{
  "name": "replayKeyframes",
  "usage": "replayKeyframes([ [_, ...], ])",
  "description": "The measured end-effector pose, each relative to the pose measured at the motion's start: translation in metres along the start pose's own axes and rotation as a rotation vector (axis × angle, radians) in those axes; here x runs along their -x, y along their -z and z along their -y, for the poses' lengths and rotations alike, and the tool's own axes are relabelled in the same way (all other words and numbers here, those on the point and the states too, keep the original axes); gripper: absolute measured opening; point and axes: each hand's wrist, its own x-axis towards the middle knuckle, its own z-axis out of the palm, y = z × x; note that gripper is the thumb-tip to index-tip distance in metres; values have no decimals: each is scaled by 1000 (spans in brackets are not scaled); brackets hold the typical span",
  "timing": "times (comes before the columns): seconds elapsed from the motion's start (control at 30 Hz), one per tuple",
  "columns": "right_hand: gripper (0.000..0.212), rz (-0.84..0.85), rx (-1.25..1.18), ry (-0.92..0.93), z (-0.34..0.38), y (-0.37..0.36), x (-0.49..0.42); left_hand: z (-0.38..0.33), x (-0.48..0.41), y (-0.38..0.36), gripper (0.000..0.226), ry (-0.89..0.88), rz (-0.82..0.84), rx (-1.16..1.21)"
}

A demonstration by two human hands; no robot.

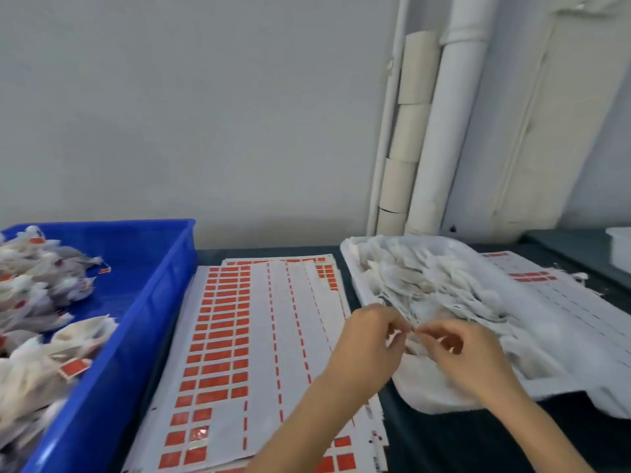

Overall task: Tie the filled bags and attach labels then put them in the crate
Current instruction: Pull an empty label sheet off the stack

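My left hand and my right hand meet over the near left corner of a white tray heaped with small white filled bags. Both hands pinch the thin strings of one small white bag between them; the bag itself is mostly hidden behind my fingers and blurred. A sheet of red labels lies flat on the table left of my hands. A blue crate stands at the far left and holds several tied bags with red labels.
More label sheets lie partly under the white tray on the right. White pipes and cardboard tubes lean in the wall corner behind the table. A white container edge shows at the far right.
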Motion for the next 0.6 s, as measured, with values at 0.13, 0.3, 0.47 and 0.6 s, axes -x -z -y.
replayKeyframes([
  [0.13,12,225,129,-114,-23,15,-12,-1,-35,-22,25,-13,205,-179],
  [0.3,39,483,212,-205,-21,13,-19,-7,-56,-26,28,-67,559,-481],
  [0.47,23,543,453,-172,-6,2,-28,-14,-68,-33,28,-43,648,-635],
  [0.6,21,462,550,-169,-5,-1,-29,-15,-68,-33,30,-55,630,-582],
])
